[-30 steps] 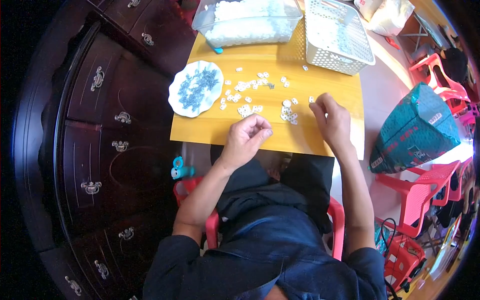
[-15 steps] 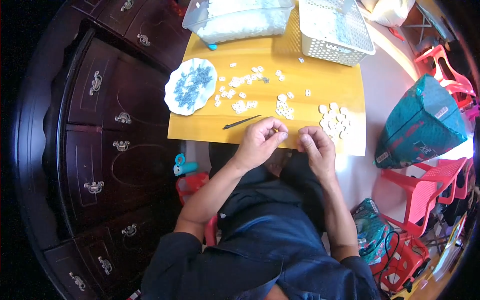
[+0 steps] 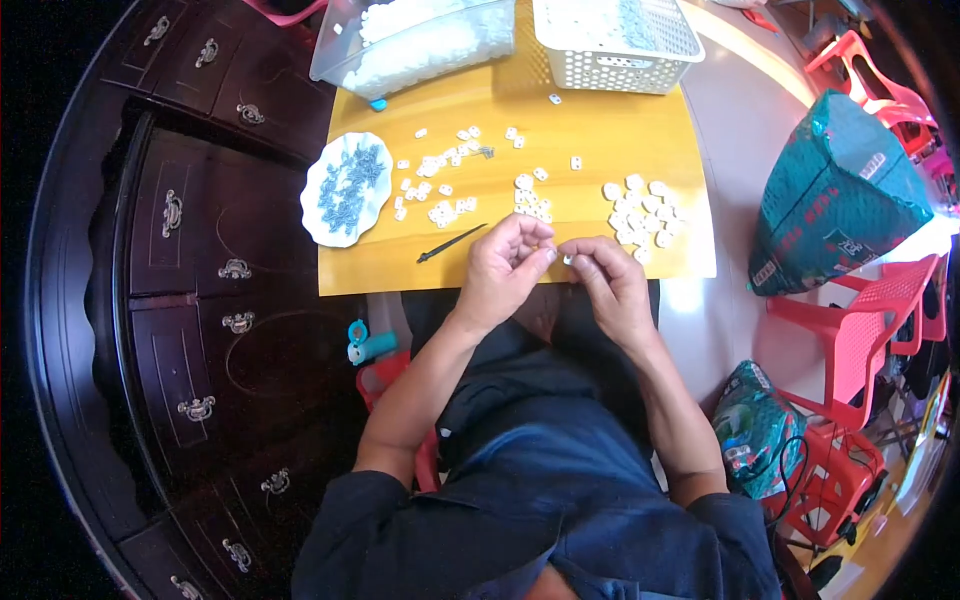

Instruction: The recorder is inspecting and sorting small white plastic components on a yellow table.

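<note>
I read this as the joining step: both hands meet at the near edge of the yellow wooden tabletop (image 3: 600, 130), working one small white plastic piece (image 3: 566, 259) between them. My left hand (image 3: 508, 268) has its fingertips bunched in a pinch at that piece, and my right hand (image 3: 608, 280) pinches it from the other side; whether either also holds a second part I cannot tell, it is too small. The piece sits right at the meeting fingertips, just above the table's front edge.

Just left of the grip lies a thin dark pointed tool (image 3: 452, 243), untouched. Beyond the grip and slightly right is a cluster of white pieces (image 3: 640, 208); beyond and left, a looser scatter of white pieces (image 3: 440, 185), then a white plate of pale blue parts (image 3: 346, 188). Far beyond stand a clear plastic tub of white parts (image 3: 420, 45) and a white perforated basket (image 3: 615, 40).

In my judgement the next move calls for a firm, aligned press between thumb and forefinger, then a short reach to the right-hand cluster.
</note>
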A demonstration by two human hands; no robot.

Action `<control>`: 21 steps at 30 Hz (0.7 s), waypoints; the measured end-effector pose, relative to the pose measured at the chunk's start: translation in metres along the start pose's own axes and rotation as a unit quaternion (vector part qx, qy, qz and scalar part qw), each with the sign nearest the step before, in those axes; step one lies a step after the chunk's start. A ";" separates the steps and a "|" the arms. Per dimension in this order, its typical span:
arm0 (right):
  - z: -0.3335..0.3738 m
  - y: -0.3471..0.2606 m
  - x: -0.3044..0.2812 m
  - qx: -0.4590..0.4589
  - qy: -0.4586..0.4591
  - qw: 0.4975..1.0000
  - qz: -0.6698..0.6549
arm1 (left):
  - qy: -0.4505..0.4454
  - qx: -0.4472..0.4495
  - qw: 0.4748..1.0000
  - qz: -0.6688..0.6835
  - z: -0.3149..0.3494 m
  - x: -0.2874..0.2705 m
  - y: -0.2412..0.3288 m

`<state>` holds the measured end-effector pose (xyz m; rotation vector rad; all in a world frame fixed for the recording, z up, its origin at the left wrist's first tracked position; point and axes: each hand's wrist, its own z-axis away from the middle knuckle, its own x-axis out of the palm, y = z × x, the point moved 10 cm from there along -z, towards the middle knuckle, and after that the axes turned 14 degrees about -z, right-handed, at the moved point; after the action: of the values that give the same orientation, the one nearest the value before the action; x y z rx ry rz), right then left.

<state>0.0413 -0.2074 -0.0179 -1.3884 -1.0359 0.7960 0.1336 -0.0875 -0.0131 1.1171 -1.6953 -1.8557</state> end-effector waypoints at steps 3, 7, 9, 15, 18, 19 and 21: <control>0.000 -0.004 -0.001 -0.005 -0.005 1.000 0.015 | -0.004 -0.009 1.000 0.002 -0.001 0.001 0.002; 0.002 0.003 0.001 0.012 0.008 0.999 -0.038 | -0.006 -0.013 1.000 0.013 -0.001 0.000 0.004; 0.003 0.012 0.000 0.044 0.015 0.996 -0.076 | -0.010 -0.016 1.000 0.015 -0.002 0.000 0.007; 0.001 0.015 -0.002 0.058 0.016 0.995 -0.078 | -0.043 -0.015 0.999 0.000 -0.005 0.001 0.012; 0.000 0.018 -0.003 0.064 0.018 0.996 -0.066 | -0.050 -0.008 0.999 -0.004 -0.006 0.002 0.012; 0.000 0.018 -0.003 0.065 0.018 0.996 -0.066 | -0.053 -0.004 0.999 -0.003 -0.006 0.003 0.012; 0.001 0.016 -0.003 0.053 0.015 0.996 -0.068 | -0.056 -0.001 0.998 -0.003 -0.006 0.004 0.013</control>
<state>0.0418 -0.2085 -0.0338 -1.2228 -1.0387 0.7170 0.1327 -0.0964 -0.0014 1.0369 -1.7516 -1.9558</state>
